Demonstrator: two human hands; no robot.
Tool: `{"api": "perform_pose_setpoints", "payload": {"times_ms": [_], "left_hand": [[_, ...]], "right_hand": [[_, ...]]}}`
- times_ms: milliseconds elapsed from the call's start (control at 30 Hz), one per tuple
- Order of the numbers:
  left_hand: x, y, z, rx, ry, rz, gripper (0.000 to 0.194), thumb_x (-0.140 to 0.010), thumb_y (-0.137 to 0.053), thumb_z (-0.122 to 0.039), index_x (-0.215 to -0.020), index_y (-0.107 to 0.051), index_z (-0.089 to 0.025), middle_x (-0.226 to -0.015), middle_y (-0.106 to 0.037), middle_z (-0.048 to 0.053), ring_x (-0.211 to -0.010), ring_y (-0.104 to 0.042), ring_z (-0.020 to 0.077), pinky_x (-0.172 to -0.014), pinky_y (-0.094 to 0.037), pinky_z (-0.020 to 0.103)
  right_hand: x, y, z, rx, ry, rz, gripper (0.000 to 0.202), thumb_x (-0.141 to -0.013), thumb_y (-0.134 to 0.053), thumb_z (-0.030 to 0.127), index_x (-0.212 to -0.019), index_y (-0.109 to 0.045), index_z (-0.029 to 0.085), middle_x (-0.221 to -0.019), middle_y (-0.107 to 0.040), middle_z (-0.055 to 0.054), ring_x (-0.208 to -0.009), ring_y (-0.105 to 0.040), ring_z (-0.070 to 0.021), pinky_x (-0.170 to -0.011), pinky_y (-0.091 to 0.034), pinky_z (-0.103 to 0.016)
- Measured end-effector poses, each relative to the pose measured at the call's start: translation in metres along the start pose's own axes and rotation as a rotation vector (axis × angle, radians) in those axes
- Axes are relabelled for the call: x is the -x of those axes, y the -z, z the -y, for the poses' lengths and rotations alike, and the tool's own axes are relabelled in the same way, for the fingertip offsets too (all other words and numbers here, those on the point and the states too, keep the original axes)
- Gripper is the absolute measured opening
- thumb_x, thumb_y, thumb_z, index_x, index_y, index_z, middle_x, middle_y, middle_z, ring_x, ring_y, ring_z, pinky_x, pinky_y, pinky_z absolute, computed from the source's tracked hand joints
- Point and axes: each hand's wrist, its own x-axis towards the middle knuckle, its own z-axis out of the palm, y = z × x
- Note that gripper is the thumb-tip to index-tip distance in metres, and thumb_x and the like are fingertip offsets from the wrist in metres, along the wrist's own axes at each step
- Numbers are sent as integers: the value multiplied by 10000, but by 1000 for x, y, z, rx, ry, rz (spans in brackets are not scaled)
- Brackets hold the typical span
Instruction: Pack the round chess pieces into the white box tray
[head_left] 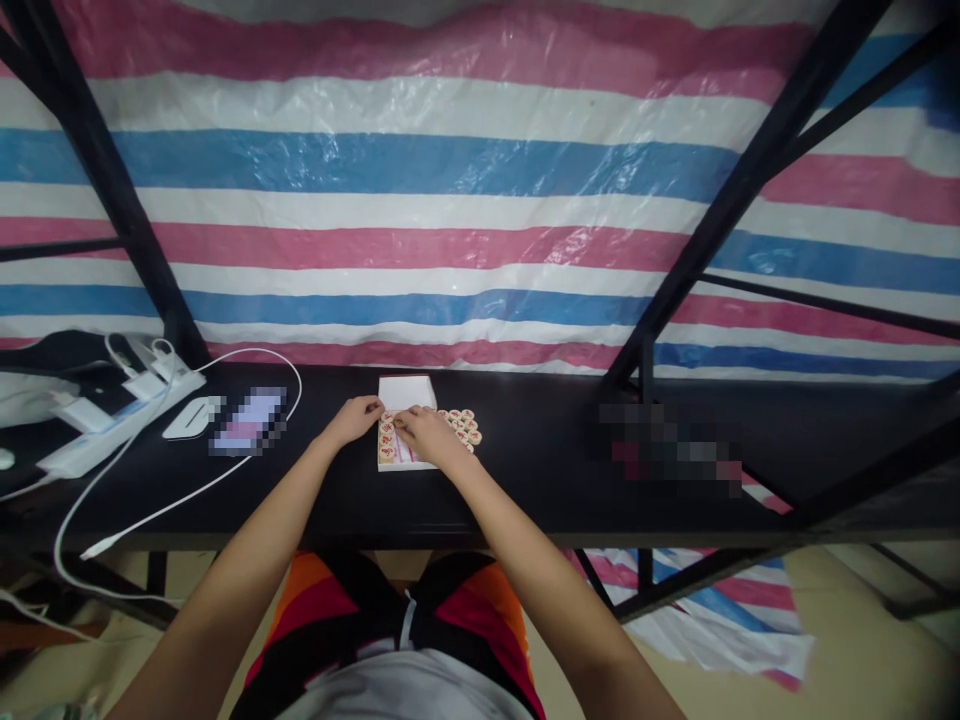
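A small white box [406,466] lies on the black table, with a column of round wooden Chinese chess pieces [387,441] along its left side. Their faces carry red characters. At the box's upper left rim, my left hand [355,418] has its fingers closed against the edge. My right hand [429,434] reaches over the box, fingertips pinched at a chess piece near the column's top; the fingers partly cover it. Loose chess pieces [466,424] lie grouped just right of the box, some hidden behind my right hand. A white flap or lid [406,391] shows at the box's far side.
On the left are a phone [249,421], a white mouse-shaped object [192,418], a power strip [112,425] with plugs and a white cable [169,497]. A blurred-out object [675,445] sits on the right. Black metal posts [712,230] frame the table before a striped sheet [420,160].
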Motion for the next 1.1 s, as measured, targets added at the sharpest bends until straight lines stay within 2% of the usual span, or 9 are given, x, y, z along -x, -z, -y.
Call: {"api": "perform_pose_setpoints", "payload": {"times_ms": [100, 200, 367, 500, 600, 833, 1100], "left_hand": [[1, 0, -1, -5, 1, -5, 271, -809, -437, -335, -781, -652, -172, -780, -672, 27, -702, -572, 168, -632, -385, 248], [1, 0, 0, -2, 5, -6, 274, -814, -435, -340, -790, -653, -175, -771, -669, 27, -700, -575, 171, -638, -385, 253], [1, 0, -1, 3, 10, -3, 272, -815, -438, -341, -805, -656, -178, -800, -675, 33, -723, -585, 179, -659, -392, 257], [2, 1, -2, 1, 10, -2, 274, -815, -434, -341, -790, -655, -182, -794, -676, 30, -725, -583, 179, -651, -387, 254], [1, 0, -1, 0, 11, -10, 272, -809, -439, -351, -789, -652, -183, -784, -673, 26, -716, -579, 177, -652, -386, 254], [1, 0, 0, 9, 13, -3, 281, -805, -431, -356, -783, -652, -184, -771, -669, 27, -707, -576, 175, -636, -388, 250], [1, 0, 1, 18, 5, -7, 277, -798, -437, -350, -787, -658, -183, -772, -672, 32, -703, -581, 178, -642, -385, 259]], "right_hand": [[0, 3, 0, -24, -25, -29, 221, -909, -446, 287, -999, -619, 183, -930, -614, -81, -914, -549, -184, -843, -375, -287], [14, 10, -8, -123, -54, -107, 194, -883, -476, 262, -999, -613, 187, -940, -611, -67, -910, -544, -178, -832, -385, -285], [71, 11, -36, -324, -256, -370, 202, -865, -458, 285, -983, -592, 192, -981, -592, -69, -920, -546, -184, -829, -411, -299], [109, -3, -59, -314, -469, -449, 177, -831, -468, 323, -863, -579, 189, -871, -586, -62, -819, -557, -189, -768, -423, -306], [117, -10, -65, -296, -550, -435, 170, -818, -471, 344, -817, -557, 197, -835, -589, -51, -758, -555, -181, -710, -417, -293], [114, -9, -63, -264, -500, -334, 213, -826, -471, 381, -821, -603, 214, -826, -618, -42, -762, -550, -187, -728, -408, -303], [118, -4, -60, -324, -461, -343, 236, -806, -429, 250, -928, -626, 207, -952, -620, -55, -807, -575, -178, -773, -437, -318]]}}
